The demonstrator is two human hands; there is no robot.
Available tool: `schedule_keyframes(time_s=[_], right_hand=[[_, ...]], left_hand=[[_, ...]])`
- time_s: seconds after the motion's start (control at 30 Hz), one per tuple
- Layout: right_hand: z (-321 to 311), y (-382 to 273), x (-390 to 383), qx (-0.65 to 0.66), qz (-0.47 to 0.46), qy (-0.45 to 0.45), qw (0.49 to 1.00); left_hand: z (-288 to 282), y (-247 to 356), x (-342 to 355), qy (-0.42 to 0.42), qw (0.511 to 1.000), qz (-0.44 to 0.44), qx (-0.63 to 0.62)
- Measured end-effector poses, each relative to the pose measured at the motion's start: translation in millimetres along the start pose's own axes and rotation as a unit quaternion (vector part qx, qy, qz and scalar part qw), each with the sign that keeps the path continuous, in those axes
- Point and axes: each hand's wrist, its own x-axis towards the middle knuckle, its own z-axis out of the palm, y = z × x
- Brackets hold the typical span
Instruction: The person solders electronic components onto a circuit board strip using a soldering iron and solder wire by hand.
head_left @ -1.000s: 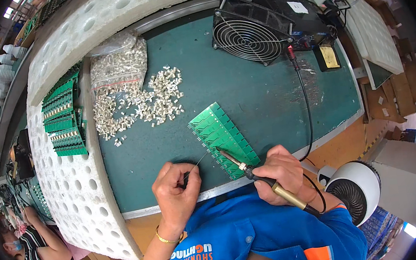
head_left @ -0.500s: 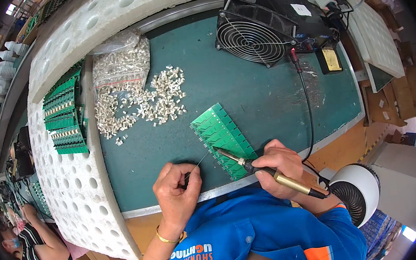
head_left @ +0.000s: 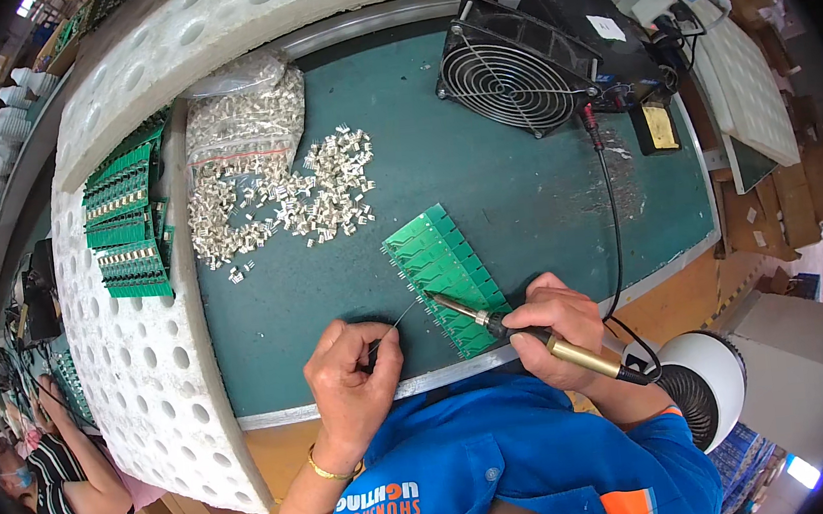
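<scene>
Two hands: both are working at the near edge of the green mat [head_left: 525, 196].
Right hand [head_left: 559, 327]: is gripping the soldering iron [head_left: 528, 333] in a closed, pen-like hold.
Iron's axis: is running from lower right to upper left, its tip pointing up-left and touching the near-left edge of the green circuit board [head_left: 445, 274].
Left hand [head_left: 351, 372]: is pinching a thin solder wire [head_left: 400, 318] between thumb and fingers; the wire is slanting up-right toward the iron tip, seemingly meeting it, though it is too fine to be sure.
Board: is lying flat on the mat, its long axis running diagonally from upper left to lower right.
Clear bag [head_left: 245, 119]: is holding small pale metal parts, with more lying loose in a pile [head_left: 312, 197] beside it.
Foam tray [head_left: 146, 382]: is carrying stacked green boards [head_left: 126, 225].
</scene>
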Motion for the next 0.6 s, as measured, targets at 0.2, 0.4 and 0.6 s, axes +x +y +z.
schedule_keyframes(time_s=[0.2,0.4,0.6], right_hand=[[-2.9,1.1,-4.4,-0.012,-0.005,0.028,1.000],[-4.5,1.1,-4.6,0.001,-0.007,0.017,1.000],[-2.7,0.7,-10.0,0.024,0.008,0.034,0.999]], left_hand=[[0.3,-1.5,-0.7,0.005,1.000,0.001,-0.004],[0.2,-2.1,-0.9,0.005,1.000,0.008,0.003],[1.4,-3.0,-2.2,0.008,1.000,0.005,-0.004]])
